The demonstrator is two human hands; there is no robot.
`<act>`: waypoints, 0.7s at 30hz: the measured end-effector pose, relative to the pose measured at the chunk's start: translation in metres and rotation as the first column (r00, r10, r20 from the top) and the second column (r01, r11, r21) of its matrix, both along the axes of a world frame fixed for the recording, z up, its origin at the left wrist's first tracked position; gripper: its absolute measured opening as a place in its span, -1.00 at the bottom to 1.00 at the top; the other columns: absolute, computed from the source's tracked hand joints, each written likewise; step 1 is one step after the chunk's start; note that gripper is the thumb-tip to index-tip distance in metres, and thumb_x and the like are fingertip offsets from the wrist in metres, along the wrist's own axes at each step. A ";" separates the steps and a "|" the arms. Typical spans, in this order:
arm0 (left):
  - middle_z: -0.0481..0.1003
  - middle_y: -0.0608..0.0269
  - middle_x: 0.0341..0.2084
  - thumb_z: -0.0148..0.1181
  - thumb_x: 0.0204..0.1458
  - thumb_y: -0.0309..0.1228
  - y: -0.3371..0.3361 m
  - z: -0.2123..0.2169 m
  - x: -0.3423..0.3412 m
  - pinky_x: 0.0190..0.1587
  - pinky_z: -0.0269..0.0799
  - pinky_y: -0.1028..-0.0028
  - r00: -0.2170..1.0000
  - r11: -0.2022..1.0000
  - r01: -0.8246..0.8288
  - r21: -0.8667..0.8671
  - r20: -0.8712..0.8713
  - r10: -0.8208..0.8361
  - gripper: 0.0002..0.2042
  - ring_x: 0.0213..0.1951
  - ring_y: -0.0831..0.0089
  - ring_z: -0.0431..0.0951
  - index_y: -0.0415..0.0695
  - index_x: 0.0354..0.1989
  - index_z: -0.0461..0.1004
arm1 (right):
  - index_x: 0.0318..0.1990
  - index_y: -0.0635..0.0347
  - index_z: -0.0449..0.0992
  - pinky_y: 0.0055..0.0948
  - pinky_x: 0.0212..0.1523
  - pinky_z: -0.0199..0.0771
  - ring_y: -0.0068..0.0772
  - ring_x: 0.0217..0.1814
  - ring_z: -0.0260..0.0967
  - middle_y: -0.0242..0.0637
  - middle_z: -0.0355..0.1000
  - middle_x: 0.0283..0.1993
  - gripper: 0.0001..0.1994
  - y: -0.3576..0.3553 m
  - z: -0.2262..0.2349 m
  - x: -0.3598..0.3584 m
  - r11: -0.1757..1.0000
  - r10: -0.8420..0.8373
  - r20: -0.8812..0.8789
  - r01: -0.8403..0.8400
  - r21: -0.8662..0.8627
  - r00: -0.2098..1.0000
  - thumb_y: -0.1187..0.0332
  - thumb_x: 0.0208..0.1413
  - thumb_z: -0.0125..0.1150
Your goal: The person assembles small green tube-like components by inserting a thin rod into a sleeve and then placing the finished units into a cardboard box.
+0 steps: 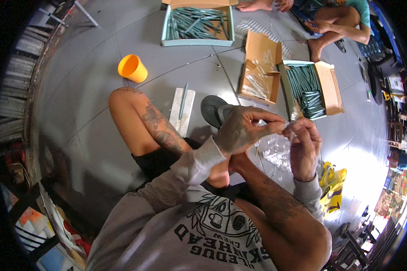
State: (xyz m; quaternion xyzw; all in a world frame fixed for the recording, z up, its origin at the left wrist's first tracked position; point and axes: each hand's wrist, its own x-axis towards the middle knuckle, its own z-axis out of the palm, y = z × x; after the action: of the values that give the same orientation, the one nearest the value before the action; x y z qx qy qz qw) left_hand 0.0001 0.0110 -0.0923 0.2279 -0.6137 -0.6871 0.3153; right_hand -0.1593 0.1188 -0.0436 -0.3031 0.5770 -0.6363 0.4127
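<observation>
Sitting on the floor, the person pinches a thin clear sleeve between both hands, left hand and right hand closed on it, held up close to see.

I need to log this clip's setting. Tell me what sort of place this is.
Probably an informal floor workshop for hand packing. Open boxes of thin teal sticks lie on the grey floor, another person sits on it nearby, and both hands work a small clear wrapper.

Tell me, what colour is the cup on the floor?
The cup is orange, seen clearly in the head view, lying beyond the person's knee.
</observation>
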 end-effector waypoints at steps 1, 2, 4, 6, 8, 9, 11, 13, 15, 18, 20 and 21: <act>0.64 0.39 -0.36 0.32 0.11 -0.39 -0.012 -0.020 0.008 -0.30 0.44 0.52 0.999 0.996 -0.016 -0.083 0.027 0.018 -0.82 -0.37 0.64 0.53 -0.13 -0.14 0.62 | -0.18 0.30 0.50 -0.37 -0.05 0.45 -0.47 -0.23 0.40 -0.29 0.45 -0.28 -0.89 0.003 0.001 -0.009 1.000 0.012 -0.039 -0.011 0.010 0.999 0.44 0.26 0.12; 0.64 0.38 -0.37 0.31 0.13 -0.38 -0.028 -0.045 0.014 -0.30 0.46 0.55 0.998 0.985 -0.024 -0.170 0.046 0.032 -0.81 -0.36 0.67 0.53 -0.13 -0.12 0.62 | -0.15 0.27 0.49 -0.29 0.02 0.49 -0.50 -0.23 0.38 -0.31 0.44 -0.29 -0.89 0.007 0.005 -0.022 1.000 0.018 -0.084 -0.017 0.014 0.996 0.42 0.29 0.10; 0.66 0.31 -0.35 0.26 0.16 -0.33 -0.076 -0.136 0.049 -0.26 0.52 0.53 0.947 0.919 -0.311 -0.241 -0.001 0.320 -0.78 -0.32 0.63 0.58 -0.10 -0.06 0.62 | -0.15 0.25 0.48 -0.26 0.06 0.49 -0.51 -0.24 0.38 -0.32 0.42 -0.31 -0.87 0.004 0.016 -0.034 1.000 0.012 -0.118 -0.010 0.016 0.993 0.38 0.32 0.08; 0.66 0.29 -0.18 0.20 0.15 0.04 -0.131 -0.159 0.100 -0.16 0.50 0.45 0.703 0.907 -0.250 -0.338 0.581 0.410 -0.49 -0.23 0.49 0.62 -0.12 0.08 0.55 | -0.16 0.29 0.46 -0.34 -0.02 0.46 -0.42 -0.23 0.42 -0.25 0.45 -0.34 -0.76 0.006 0.045 -0.033 0.988 -0.005 -0.352 0.060 0.144 0.936 0.25 0.29 0.10; 0.62 0.17 -0.08 0.20 0.07 0.09 -0.166 -0.183 0.124 0.04 0.48 0.28 0.550 0.896 -0.099 -0.433 0.727 0.412 -0.41 -0.04 0.27 0.63 -0.11 0.12 0.52 | -0.12 0.21 0.46 -0.25 0.03 0.52 -0.49 -0.21 0.44 -0.34 0.43 -0.29 -0.87 0.010 0.051 -0.042 0.981 0.108 -0.324 -0.047 0.190 0.940 0.35 0.32 0.09; 0.58 0.13 0.00 0.25 0.03 0.06 -0.176 -0.191 0.134 0.10 0.44 0.27 0.590 0.920 -0.010 -0.393 0.740 0.323 -0.41 0.03 0.22 0.58 -0.10 0.14 0.50 | -0.13 0.21 0.46 -0.25 0.02 0.52 -0.48 -0.22 0.44 -0.33 0.44 -0.30 -0.87 0.007 0.053 -0.040 0.970 0.137 -0.312 -0.064 0.233 0.940 0.35 0.32 0.09; 0.53 0.11 0.08 0.33 -0.04 -0.01 -0.179 -0.206 0.138 0.17 0.40 0.25 0.608 0.930 0.125 -0.345 0.768 0.203 -0.40 0.10 0.17 0.54 -0.06 0.17 0.49 | -0.14 0.21 0.45 -0.26 0.00 0.53 -0.46 -0.23 0.45 -0.32 0.45 -0.31 -0.88 0.001 0.057 -0.036 0.943 0.184 -0.292 -0.085 0.322 0.939 0.36 0.32 0.09; 0.54 0.15 0.08 0.40 -0.11 -0.07 -0.173 -0.203 0.132 0.18 0.41 0.24 0.559 0.923 0.210 -0.323 0.814 0.158 -0.39 0.12 0.16 0.52 -0.01 0.16 0.49 | -0.14 0.24 0.46 -0.31 0.00 0.50 -0.41 -0.21 0.48 -0.28 0.47 -0.29 -0.82 -0.013 0.056 -0.023 0.914 0.253 -0.274 -0.136 0.383 0.928 0.30 0.31 0.11; 0.54 0.15 0.08 0.44 -0.16 -0.09 -0.167 -0.183 0.133 0.19 0.41 0.23 0.423 0.936 0.267 -0.230 0.901 0.100 -0.37 0.12 0.15 0.52 0.01 0.16 0.50 | -0.11 0.26 0.46 -0.36 -0.02 0.49 -0.39 -0.19 0.48 -0.25 0.49 -0.25 -0.84 -0.034 0.040 -0.005 0.920 0.243 -0.100 -0.197 0.339 0.965 0.35 0.29 0.14; 0.54 0.16 0.08 0.46 -0.17 -0.12 -0.157 -0.173 0.149 0.20 0.41 0.23 0.366 0.953 0.223 -0.205 0.924 0.113 -0.38 0.12 0.15 0.53 0.03 0.16 0.51 | -0.12 0.20 0.45 -0.30 -0.08 0.54 -0.41 -0.21 0.48 -0.29 0.47 -0.31 -0.88 -0.069 0.016 0.024 0.882 0.346 -0.079 -0.295 0.368 0.935 0.37 0.30 0.15; 0.53 0.15 0.09 0.46 -0.17 -0.13 -0.157 -0.181 0.151 0.20 0.42 0.23 0.387 0.961 0.188 -0.204 0.914 0.118 -0.38 0.12 0.14 0.53 0.04 0.16 0.51 | -0.12 0.22 0.46 -0.37 -0.13 0.55 -0.40 -0.20 0.48 -0.30 0.47 -0.27 -0.88 -0.086 -0.012 0.042 0.886 0.304 0.038 -0.297 0.356 0.952 0.39 0.28 0.17; 0.53 0.15 0.09 0.45 -0.16 -0.14 -0.159 -0.183 0.147 0.19 0.43 0.23 0.400 0.961 0.186 -0.207 0.909 0.118 -0.38 0.12 0.14 0.52 0.03 0.17 0.50 | -0.12 0.22 0.46 -0.39 -0.14 0.55 -0.41 -0.20 0.48 -0.31 0.46 -0.26 -0.88 -0.091 -0.028 0.047 0.875 0.309 0.070 -0.312 0.370 0.948 0.39 0.28 0.17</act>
State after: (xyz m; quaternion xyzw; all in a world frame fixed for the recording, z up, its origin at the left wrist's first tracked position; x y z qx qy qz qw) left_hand 0.1475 -0.1479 -0.2750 0.5076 -0.7791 -0.3633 -0.0584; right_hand -0.1124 0.0279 -0.0713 -0.3041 0.6303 -0.4405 0.5623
